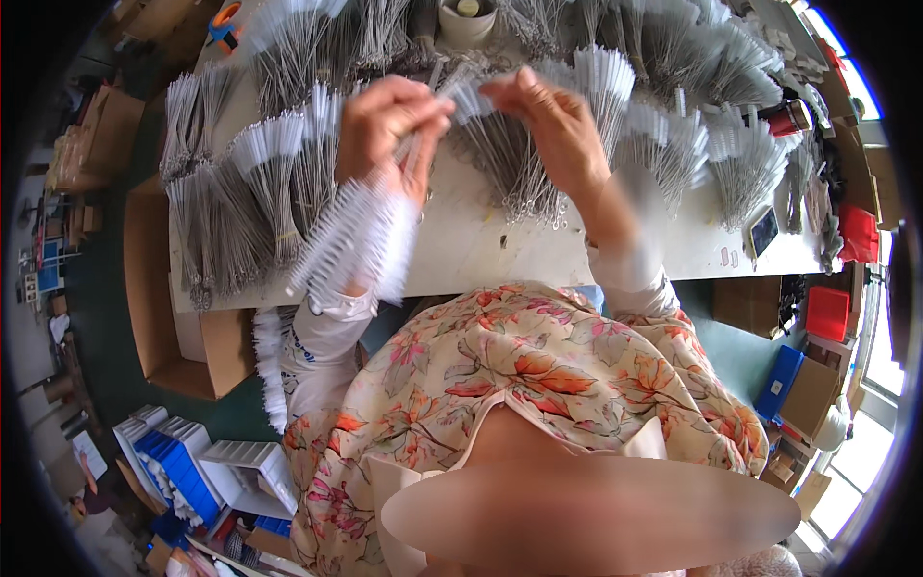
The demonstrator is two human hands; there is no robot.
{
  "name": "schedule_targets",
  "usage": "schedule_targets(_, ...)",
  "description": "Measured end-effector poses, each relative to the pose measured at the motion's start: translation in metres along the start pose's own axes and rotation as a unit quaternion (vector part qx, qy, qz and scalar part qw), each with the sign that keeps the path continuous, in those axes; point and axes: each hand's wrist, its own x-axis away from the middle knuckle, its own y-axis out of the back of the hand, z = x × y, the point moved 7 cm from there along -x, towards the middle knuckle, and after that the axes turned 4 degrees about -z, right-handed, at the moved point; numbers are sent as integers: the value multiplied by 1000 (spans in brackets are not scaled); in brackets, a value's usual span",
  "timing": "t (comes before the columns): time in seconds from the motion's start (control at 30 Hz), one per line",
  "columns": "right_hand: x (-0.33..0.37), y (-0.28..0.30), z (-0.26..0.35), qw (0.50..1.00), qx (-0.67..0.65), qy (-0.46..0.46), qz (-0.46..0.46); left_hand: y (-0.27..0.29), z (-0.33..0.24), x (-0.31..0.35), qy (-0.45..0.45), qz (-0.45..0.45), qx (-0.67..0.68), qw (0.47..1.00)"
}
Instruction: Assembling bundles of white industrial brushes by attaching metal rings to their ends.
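My left hand (380, 130) is raised over the near side of the table, its fingers closed round several wire brushes. Their white-bristled heads (356, 240) hang down across my wrist and forearm, slightly blurred. To the right, at the same height, my right hand (558, 125) has its fingertips drawn together; whatever they pinch is too small to make out. Just beyond and below the hands, a bundle of wire brushes (505, 154) lies with looped wire ends toward me. More brush bundles (279, 154) lie to the left, and others (663, 144) to the right.
The white table (461, 250) carries rows of brush bundles. A pale round container (467, 27) stands at the back, an orange-and-blue tool (224, 27) at the far left corner. A phone (764, 232) lies at the right edge. An open cardboard box (154, 317) stands left of the table.
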Motion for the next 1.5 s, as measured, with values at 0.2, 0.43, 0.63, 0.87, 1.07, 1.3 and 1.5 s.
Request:
schedule_targets(0.2, 27, -35, -37, 910, -379, -167, -18, -22, -16, 57, -56, 89, -63, 992)
schedule_targets(0.43, 58, -49, -6, 967, 161, -72, 186, 20, 3, 38, 113, 117, 140, 977)
schedule_targets(0.63, 82, -51, 1, 932, 206, -119, 273, -17, -11, 81, 207, 295, 325, 874)
schedule_targets(0.87, 115, -43, -10, 874, 6, -357, 330, -11, -46, 60, 81, 256, 280, 922)
schedule_targets(1.07, 109, 33, -14, 899, 302, -198, 246, -20, 14, 67, 154, 309, 113, 932)
schedule_targets(1.3, 146, 52, -69, 540, 808, 1, 235, -12, 134, 71, 101, 408, -165, 892)
schedule_targets(1.5, 132, 43, -41, 890, 453, -16, 41, -18, 124, 76, 33, 348, -171, 921)
